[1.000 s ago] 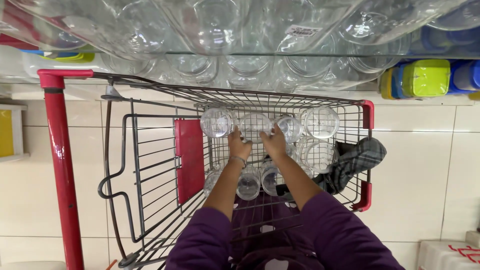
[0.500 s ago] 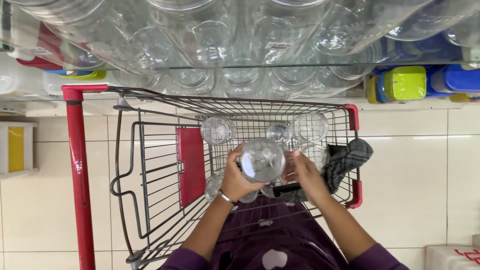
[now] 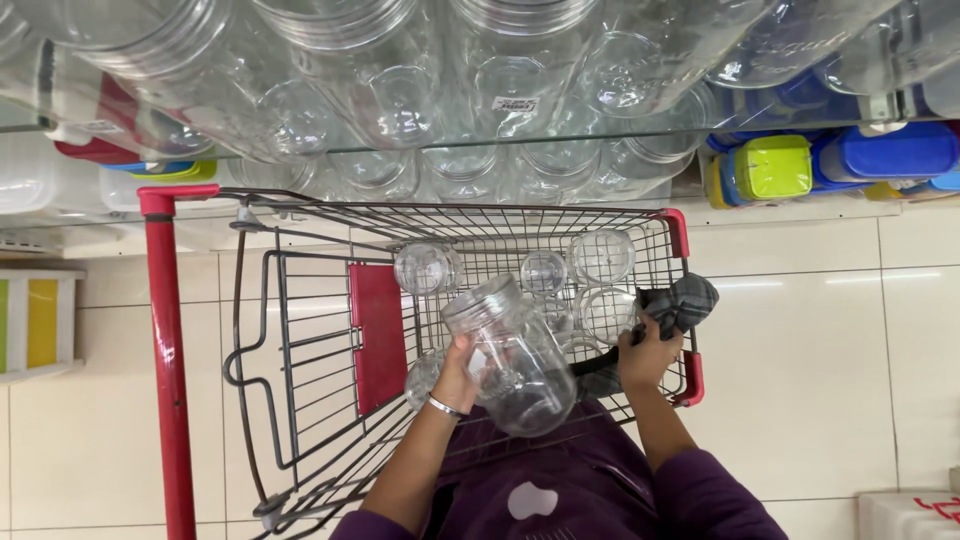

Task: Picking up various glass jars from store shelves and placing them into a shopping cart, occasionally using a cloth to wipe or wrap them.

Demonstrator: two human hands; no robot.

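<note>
Both hands hold: left (image 3: pixel 462 372) the glass jar (image 3: pixel 512 360), right (image 3: pixel 645 358) a cloth (image 3: pixel 682 303).

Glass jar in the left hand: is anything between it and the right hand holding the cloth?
Nothing visible does. The left hand holds the glass jar above the cart; the right hand grips the dark cloth at the cart's rim, with only open space between.

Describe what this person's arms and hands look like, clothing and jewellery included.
Both forearms are bare. Dark purple sleeves are pushed up toward the elbows. The left hand has a thin silver bangle at the wrist. The right hand shows no ring or band that I can make out.
</note>
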